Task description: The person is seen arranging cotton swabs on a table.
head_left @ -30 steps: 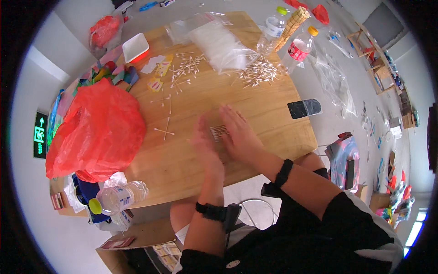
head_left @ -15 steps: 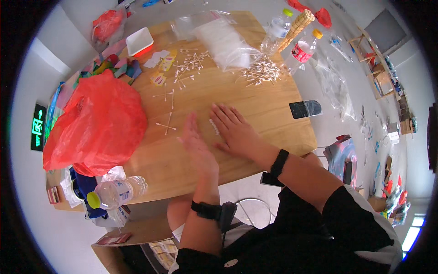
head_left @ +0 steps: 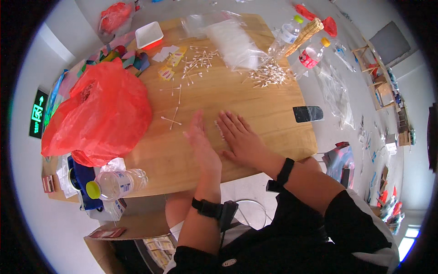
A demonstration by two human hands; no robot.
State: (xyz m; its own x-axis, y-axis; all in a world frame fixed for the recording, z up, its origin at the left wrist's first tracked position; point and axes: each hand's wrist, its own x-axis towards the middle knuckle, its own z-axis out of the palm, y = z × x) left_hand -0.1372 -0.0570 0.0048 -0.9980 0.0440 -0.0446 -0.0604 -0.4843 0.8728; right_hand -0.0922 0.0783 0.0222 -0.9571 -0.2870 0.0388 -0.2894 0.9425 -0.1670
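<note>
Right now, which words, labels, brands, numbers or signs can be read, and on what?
Green sign: an arrow and a figure; lettering too small to read.
Lying bottle: label too small to read.
Red-labelled bottle: too small.
Green-capped bottle: too small.
Yellow cards: too small.
Shirt: oval mark, too small.

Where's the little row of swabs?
In the head view, the row is on the table, peeking out at the left edge of the right hand, toward the left hand.
</note>
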